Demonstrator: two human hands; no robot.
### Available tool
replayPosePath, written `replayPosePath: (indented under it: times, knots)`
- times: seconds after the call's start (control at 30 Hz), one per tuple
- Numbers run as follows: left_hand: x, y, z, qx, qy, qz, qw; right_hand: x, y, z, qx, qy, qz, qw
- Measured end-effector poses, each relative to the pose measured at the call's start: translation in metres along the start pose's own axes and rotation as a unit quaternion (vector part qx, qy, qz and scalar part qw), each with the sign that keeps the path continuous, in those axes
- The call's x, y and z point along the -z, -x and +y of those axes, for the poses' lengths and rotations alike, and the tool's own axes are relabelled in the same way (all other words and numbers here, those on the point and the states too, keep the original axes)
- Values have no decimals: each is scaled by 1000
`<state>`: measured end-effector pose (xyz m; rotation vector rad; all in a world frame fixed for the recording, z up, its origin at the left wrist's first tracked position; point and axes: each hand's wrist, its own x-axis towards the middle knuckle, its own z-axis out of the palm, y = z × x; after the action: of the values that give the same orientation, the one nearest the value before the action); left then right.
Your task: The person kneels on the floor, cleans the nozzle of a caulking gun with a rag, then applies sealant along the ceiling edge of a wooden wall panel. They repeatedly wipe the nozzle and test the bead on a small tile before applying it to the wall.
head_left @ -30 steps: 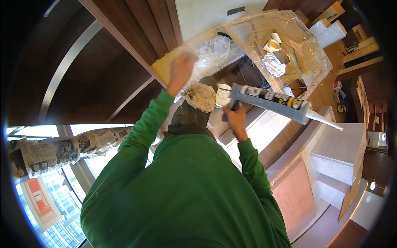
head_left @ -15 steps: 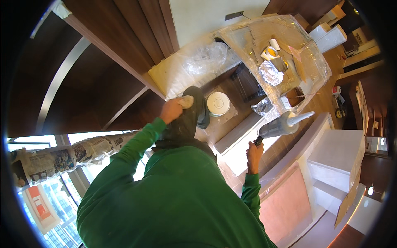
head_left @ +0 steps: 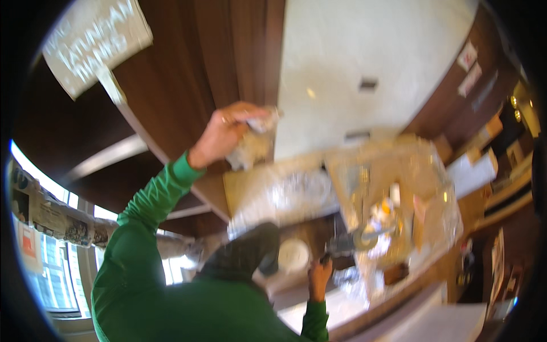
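Observation:
My left hand (head_left: 221,134) is raised in front of the dark wood panelling (head_left: 199,51), close to its edge with the pale wall (head_left: 336,51). Its fingers are closed around a crumpled whitish rag (head_left: 253,145), blurred by motion. Lower down on the right, my right hand (head_left: 320,279) grips the handle of a dark caulking gun (head_left: 342,244). The gun's long pale nozzle (head_left: 379,232) points right, across the view of the plastic-covered counter (head_left: 430,171). I cannot tell whether the trigger is pressed.
A round white bucket (head_left: 294,255) stands on the floor beside my legs. Tape rolls and scraps lie on the wrapped counter. Clear plastic (head_left: 290,191) covers a low ledge below the wall. A cardboard sign (head_left: 99,43) hangs upper left, and newspaper wraps a rail (head_left: 62,219) by the windows.
My left hand has risen with the rag from near my knee to the panelling. My right hand has shifted left with the caulking gun. The view has tilted up toward the wall.

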<state>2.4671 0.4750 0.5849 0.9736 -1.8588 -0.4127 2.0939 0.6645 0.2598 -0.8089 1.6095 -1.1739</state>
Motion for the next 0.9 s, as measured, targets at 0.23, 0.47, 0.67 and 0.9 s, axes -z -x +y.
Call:
replayPosePath:
  times: [0.23,0.47,0.67,0.9]
  knots:
    - [52,-98,74,244,144,48,958,-28,-120,-136,187,180,-126,957]
    - [98,-135,104,313,73,22,947,-78,-134,-279,44,27,-143,988]
    - [87,-133,104,356,-22,33,934,-85,-127,-386,95,33,-139,985]
    - [23,-123,140,271,69,53,959,-117,-169,-420,62,-68,-88,992]
